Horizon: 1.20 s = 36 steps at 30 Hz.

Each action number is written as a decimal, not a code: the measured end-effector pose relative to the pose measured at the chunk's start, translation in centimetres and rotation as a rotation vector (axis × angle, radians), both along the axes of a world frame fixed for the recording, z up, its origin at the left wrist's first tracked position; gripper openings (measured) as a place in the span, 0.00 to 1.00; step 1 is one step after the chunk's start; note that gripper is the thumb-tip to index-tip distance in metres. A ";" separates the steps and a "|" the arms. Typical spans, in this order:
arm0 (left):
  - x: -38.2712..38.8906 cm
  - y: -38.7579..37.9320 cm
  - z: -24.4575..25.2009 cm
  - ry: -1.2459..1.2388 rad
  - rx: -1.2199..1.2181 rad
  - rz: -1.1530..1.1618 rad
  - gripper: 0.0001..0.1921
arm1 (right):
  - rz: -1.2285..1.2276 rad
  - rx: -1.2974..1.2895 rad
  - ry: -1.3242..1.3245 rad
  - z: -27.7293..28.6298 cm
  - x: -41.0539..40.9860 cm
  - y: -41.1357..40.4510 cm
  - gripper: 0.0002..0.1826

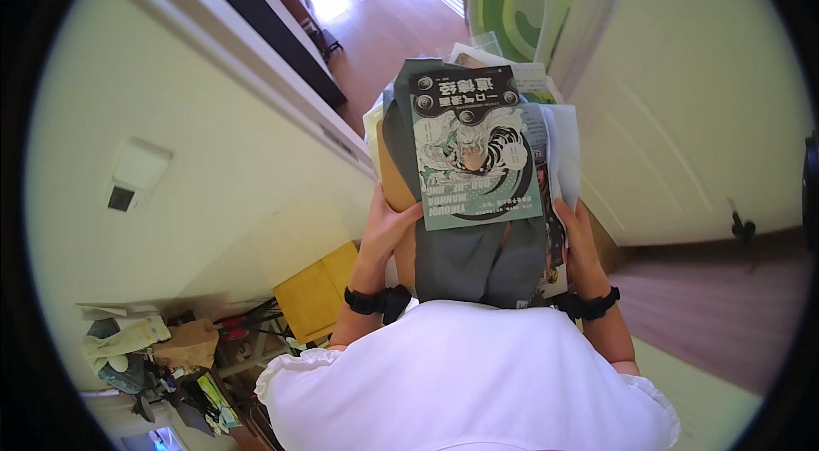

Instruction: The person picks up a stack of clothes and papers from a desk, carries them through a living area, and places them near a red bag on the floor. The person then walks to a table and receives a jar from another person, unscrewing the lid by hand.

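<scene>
Against my front I carry a stack of papers and folded cloth between both hands. A comic book (473,156) with a teal and black cover lies on top, upside down to me. Beneath it is a dark grey cloth (470,265). My left hand (391,217) grips the stack's left side beside a brown card or envelope (395,166), its thumb reaching the book's edge. At the right side, my right hand (576,230) holds white and printed papers (563,144). The fingers under the stack are hidden.
A doorway ahead opens onto a wood floor (371,9). A green plastic baby bath (518,3) stands upright beyond it. The white door (697,99) is at right, a wall with a switch (141,166) at left. Piled clutter (185,355) and a yellow panel (320,291) lie lower left.
</scene>
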<state>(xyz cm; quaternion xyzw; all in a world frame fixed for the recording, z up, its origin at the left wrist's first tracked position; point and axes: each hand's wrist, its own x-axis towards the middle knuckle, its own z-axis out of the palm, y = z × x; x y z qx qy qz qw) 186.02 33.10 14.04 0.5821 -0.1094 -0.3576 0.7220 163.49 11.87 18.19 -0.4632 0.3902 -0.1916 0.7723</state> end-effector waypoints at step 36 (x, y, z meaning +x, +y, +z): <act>-2.2 3.9 -0.7 -0.433 0.474 -0.103 0.58 | 0.009 0.120 -0.070 -13.9 -5.4 -0.2 0.24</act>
